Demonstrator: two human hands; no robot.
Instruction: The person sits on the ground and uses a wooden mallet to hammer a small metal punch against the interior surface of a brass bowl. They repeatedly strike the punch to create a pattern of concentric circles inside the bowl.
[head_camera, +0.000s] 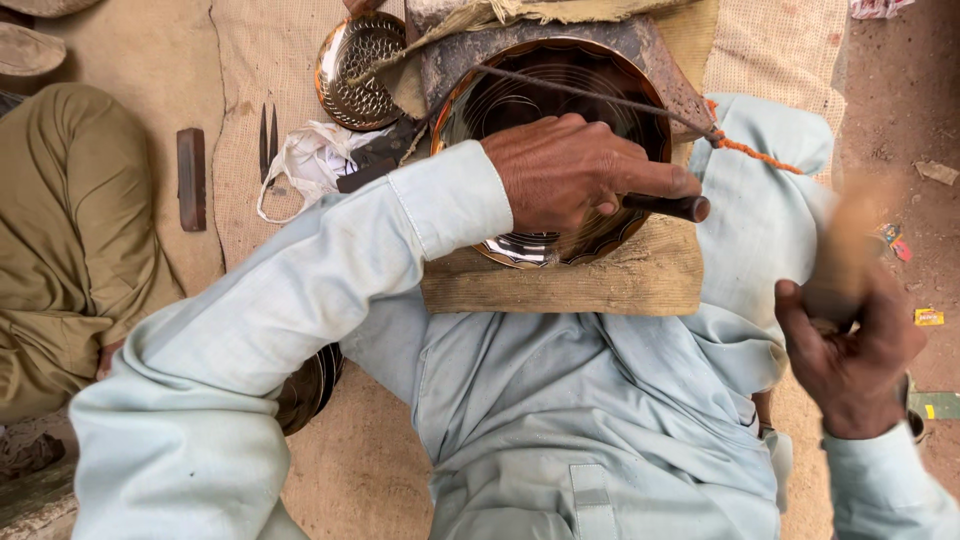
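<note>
On the sacking-covered ground, the plate (555, 150) lay on a wooden block (560, 285) at my lap, my left hand (575, 170) gripping a punch (665, 207) over it, my right hand (850, 350) clenched round a raised mallet (850, 250); mid-chasing, I judged, needing a square blow on the punch next.

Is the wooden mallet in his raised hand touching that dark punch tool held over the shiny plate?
Apart. The head view shows the blurred mallet raised in the right hand, with pale cloth plainly between it and the punch gripped by the left hand.
</note>
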